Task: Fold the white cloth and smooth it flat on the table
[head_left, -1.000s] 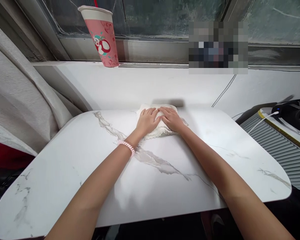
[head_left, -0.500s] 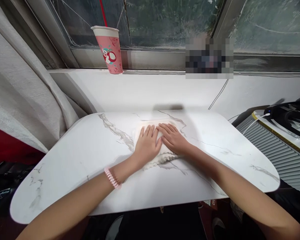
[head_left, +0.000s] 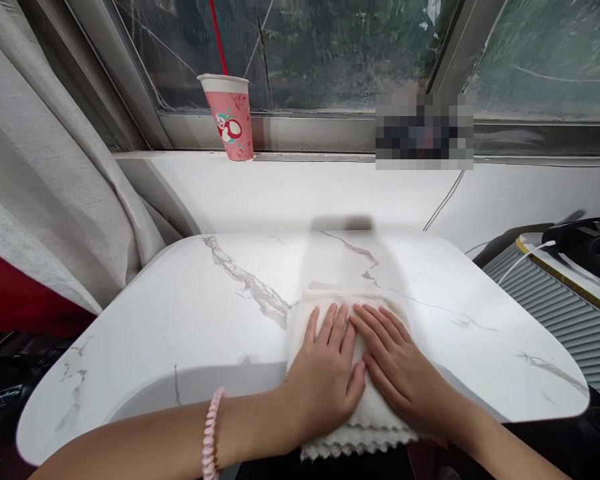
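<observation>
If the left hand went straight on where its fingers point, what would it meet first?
Probably the white wall beyond the table. The left hand lies on the white cloth, pointing toward that wall; depth is hard to judge.

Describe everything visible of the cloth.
The cloth is off-white, soft-looking fabric, apparently folded in layers, with a scalloped edge at its near end. It lies mostly flat on the table, reaching the near edge. The left grip and right grip rest palm-down on it, side by side, hiding part of it.
</observation>
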`<move>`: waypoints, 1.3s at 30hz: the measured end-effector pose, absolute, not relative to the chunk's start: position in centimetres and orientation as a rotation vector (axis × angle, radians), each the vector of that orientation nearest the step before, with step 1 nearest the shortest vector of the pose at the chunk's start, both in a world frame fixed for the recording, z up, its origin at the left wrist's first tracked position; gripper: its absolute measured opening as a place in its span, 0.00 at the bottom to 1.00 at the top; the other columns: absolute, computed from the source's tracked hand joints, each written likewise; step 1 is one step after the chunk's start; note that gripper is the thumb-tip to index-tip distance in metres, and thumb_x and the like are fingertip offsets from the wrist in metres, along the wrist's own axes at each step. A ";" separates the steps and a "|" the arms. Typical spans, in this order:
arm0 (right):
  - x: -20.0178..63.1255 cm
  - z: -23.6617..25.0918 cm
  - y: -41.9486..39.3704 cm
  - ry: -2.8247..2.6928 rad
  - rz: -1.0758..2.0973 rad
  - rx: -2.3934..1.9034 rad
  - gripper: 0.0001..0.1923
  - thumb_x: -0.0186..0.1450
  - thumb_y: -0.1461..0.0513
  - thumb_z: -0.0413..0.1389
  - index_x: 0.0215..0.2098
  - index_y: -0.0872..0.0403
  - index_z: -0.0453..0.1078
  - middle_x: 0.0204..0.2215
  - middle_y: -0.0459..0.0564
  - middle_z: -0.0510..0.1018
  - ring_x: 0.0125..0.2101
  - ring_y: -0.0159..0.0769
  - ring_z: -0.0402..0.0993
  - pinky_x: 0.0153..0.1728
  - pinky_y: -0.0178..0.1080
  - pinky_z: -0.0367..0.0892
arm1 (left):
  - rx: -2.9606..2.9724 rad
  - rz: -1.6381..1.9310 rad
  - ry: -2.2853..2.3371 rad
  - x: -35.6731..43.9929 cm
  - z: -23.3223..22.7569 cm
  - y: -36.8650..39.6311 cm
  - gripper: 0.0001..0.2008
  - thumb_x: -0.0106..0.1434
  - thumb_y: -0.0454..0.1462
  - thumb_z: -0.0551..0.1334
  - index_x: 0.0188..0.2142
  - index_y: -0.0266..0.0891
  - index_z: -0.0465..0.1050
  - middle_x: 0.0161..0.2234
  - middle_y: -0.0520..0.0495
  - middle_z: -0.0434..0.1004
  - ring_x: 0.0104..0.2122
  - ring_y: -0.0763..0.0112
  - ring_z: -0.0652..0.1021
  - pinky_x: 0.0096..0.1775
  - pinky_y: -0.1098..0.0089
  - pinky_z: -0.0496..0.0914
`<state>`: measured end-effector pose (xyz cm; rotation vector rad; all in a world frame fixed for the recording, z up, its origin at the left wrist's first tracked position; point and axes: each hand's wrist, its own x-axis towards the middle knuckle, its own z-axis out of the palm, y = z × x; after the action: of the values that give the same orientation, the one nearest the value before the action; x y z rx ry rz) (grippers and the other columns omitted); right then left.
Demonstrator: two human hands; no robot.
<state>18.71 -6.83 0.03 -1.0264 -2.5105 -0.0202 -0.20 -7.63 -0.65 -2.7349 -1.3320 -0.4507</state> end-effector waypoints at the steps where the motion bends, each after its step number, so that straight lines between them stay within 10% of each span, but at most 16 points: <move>1: 19.0 0.1 -6.7 -2.518 -0.023 -1.028 0.35 0.71 0.62 0.44 0.74 0.50 0.37 0.68 0.54 0.59 0.67 0.46 0.55 0.65 0.56 0.58 | -2.744 -0.449 -1.320 0.0 -0.7 -7.5 0.30 0.72 0.45 0.46 0.66 0.29 0.58 0.68 0.35 0.57 0.68 0.49 0.56 0.66 0.45 0.52; 23: 20.8 -1.2 16.5 -2.336 0.089 -1.270 0.24 0.68 0.63 0.42 0.61 0.57 0.64 0.59 0.58 0.71 0.60 0.46 0.63 0.61 0.51 0.56 | -2.659 -0.544 -1.634 4.3 -0.1 14.6 0.22 0.73 0.40 0.47 0.62 0.35 0.62 0.65 0.39 0.64 0.66 0.62 0.62 0.67 0.55 0.51; 39: 21.7 -1.8 14.5 -2.345 0.088 -1.288 0.25 0.69 0.60 0.43 0.62 0.58 0.62 0.62 0.59 0.67 0.63 0.47 0.60 0.64 0.53 0.54 | -2.653 -0.517 -1.666 4.9 0.2 12.1 0.23 0.73 0.40 0.47 0.63 0.34 0.62 0.66 0.38 0.61 0.66 0.58 0.62 0.66 0.52 0.51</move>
<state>21.70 14.50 -1.80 -1.2881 -2.3449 0.0880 4.87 12.13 0.18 -2.6531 -1.6658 -0.5167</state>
